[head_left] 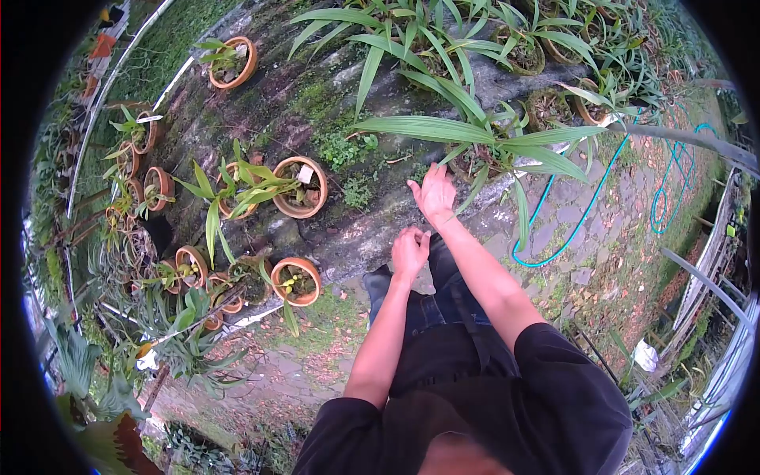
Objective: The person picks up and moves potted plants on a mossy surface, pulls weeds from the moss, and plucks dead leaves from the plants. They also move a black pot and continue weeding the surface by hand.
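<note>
My right hand (435,194) reaches over the edge of the mossy bench (356,233), thumb apart from the fingers. Its fingertips are close to a potted plant (471,162) with long, broad green leaves (427,128), and nothing shows in its grasp. In front of my waist, my left hand (411,253) has its fingers curled in, with no object visible in it. To the left of both hands, a terracotta pot (301,188) holds a leafy plant and a white block. Nearer the bench edge stands another terracotta pot (296,282) with a small yellowish plant.
Several leafy plants (412,36) crowd the bench's far side. A small terracotta pot (233,63) stands at the far left. More pots (158,188) line the left edge. On the paving to the right lies a turquoise hose (586,218), near a metal pole (681,138).
</note>
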{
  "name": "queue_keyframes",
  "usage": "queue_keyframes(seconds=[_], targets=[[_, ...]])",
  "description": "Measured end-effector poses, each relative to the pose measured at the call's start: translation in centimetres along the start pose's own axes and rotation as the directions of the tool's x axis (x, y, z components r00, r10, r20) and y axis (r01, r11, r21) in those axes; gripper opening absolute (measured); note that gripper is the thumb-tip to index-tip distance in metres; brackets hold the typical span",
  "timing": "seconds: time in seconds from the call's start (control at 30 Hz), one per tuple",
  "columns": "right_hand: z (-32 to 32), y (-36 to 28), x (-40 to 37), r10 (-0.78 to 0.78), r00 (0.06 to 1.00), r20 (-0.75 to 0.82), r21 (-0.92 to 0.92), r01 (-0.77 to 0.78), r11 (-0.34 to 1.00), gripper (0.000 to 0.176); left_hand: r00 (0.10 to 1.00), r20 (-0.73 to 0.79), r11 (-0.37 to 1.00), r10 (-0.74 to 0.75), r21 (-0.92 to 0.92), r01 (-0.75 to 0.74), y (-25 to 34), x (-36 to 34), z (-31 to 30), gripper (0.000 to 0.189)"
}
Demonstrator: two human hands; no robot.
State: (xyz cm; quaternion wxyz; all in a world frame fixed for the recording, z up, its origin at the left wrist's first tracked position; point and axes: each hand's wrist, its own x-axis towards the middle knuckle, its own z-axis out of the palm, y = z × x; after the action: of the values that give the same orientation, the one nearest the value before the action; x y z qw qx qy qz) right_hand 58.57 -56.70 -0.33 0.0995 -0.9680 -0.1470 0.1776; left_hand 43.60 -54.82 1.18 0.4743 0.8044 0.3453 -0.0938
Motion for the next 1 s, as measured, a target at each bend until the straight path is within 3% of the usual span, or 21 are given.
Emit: queue_keyframes(seconds=[0.13,0.23,0.37,0.47,0.57,0.67,0.8,0.9,1.0], targets=[[1.5,0.5,1.4,0.015,0.998,0.068,-0.04,-0.012,0.999,0.057,0.985,-0.057,0.982,-0.162,-0.109,0.155,-4.3,0.5,-1.2,0.022],[2.7,2.4,1.5,-0.117,0.993,0.009,-0.012,0.117,0.993,0.031,0.965,-0.109,0.959,-0.238,-0.181,0.217,-5.2,0.9,-1.7,0.022],[2.6,2.9,1.8,-0.223,0.972,-0.074,0.068,0.228,0.971,0.014,0.963,-0.147,0.947,-0.225,-0.267,0.18,-5.2,1.4,-1.7,0.021],[2.2,2.8,1.2,-0.281,0.958,-0.059,0.087,0.285,0.955,0.012,0.956,-0.163,0.928,-0.244,-0.327,0.181,-4.9,1.9,-1.7,0.021],[1.2,1.8,-0.9,-0.457,0.888,-0.047,0.126,0.46,0.879,0.011,0.939,-0.183,0.897,-0.291,-0.395,0.2,-5.0,2.5,-1.6,0.021],[-0.5,1.5,-3.6,-0.394,0.915,-0.082,0.207,0.403,0.892,0.013,0.92,-0.237,0.891,-0.312,-0.41,0.197,-5.3,3.5,-1.8,0.021],[-1.9,4.7,-6.1,-0.159,0.981,-0.108,0.386,0.189,0.903,0.02,0.926,-0.277,0.925,-0.259,-0.346,0.155,-3.8,5.2,-2.2,0.021],[-3.1,8.8,-7.7,-0.088,0.996,-0.007,0.426,0.083,0.901,0.019,0.921,-0.276,0.954,-0.276,-0.197,0.226,-1.5,7.3,-1.3,0.024],[-5.0,11.1,-9.1,0.154,0.974,0.167,0.444,-0.214,0.87,0.022,0.886,-0.404,0.966,-0.228,0.017,0.257,1.6,9.2,0.3,0.028]])
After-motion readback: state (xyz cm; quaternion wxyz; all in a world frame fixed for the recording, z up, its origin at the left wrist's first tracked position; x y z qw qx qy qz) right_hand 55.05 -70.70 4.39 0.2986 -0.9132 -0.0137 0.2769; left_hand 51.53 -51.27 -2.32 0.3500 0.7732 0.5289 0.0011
